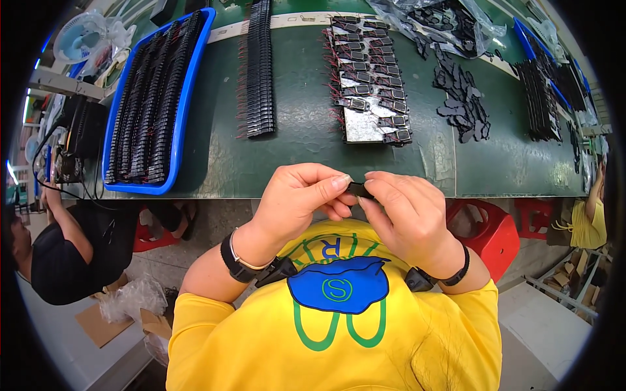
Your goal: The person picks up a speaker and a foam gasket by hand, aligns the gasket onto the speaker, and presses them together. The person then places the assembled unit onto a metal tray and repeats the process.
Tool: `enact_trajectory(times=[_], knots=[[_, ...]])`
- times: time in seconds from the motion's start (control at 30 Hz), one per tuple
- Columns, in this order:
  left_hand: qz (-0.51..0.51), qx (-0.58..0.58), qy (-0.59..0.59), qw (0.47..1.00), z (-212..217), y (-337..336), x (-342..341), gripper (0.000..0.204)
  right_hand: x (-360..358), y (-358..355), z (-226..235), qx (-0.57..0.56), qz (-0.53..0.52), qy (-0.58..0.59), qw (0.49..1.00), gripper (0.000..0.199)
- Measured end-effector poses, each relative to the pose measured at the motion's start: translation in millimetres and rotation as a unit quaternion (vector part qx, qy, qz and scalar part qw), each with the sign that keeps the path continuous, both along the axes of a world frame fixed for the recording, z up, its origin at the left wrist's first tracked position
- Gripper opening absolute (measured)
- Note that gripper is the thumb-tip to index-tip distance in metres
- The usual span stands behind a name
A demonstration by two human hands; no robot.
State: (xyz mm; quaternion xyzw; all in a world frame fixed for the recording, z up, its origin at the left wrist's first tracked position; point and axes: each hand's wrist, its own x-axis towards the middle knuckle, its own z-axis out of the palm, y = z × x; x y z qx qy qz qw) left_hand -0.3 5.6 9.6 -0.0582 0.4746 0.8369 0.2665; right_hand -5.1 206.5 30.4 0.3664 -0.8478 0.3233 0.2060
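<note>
Basically, a small black part (359,189) is pinched by both hands at the near edge of the table (300,156), in front of the chest. Its left end is gripped between thumb and index finger of the left hand (301,195), its right end between thumb and fingers of the right hand (409,203); most of it is covered by fingertips, so exact shape can't be told. Two hands are probably used because something that small is hard to steady with one. Ahead, modules (393,92) are laid in columns on a pale plate (362,133), red wires (331,72) pointed left, presumably so the leads don't tangle. Left of that, a long row (262,81) of black units is packed side by side, likely to save space. Further left, a blue tray (175,174) is filled with tight rows of similar units, apparently held together by its walls. At right, flat pieces (462,94) are left loosely heaped near a clear bag (492,32), probably since order doesn't matter there.
</note>
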Motion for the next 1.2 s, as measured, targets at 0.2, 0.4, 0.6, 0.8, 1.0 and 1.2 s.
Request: enact_trajectory(times=[0.2, 0.4, 0.6, 0.8, 1.0, 1.2], knots=[[0.004, -0.011, 0.014, 1.000, -0.8, 0.2, 2.7, 0.017, 0.6, -0.4, -2.0, -0.001, 0.004, 0.002, 1.000, 0.028], [0.034, -0.073, 0.110, 0.991, 6.5, 4.4, 11.8, 0.014, 2.8, 0.0, -5.3, -0.010, 0.009, 0.027, 1.000, 0.028], [0.052, -0.162, 0.207, 0.964, 7.0, 7.5, 18.8, 0.014, 3.1, -1.1, -6.4, -0.021, 0.014, 0.046, 0.999, 0.030], [0.068, -0.156, 0.251, 0.953, 2.6, 1.7, 23.1, 0.012, 3.8, 8.6, -12.9, -0.201, 0.057, -0.226, 0.951, 0.028], [0.075, -0.219, 0.341, 0.911, -5.4, 2.9, 21.0, 0.014, -0.4, 11.8, -15.9, -0.196, 0.118, -0.296, 0.927, 0.029], [0.037, -0.317, 0.501, 0.805, -1.4, 1.5, 13.2, 0.013, -5.0, 8.3, -23.8, -0.197, 0.136, -0.135, 0.961, 0.026]])
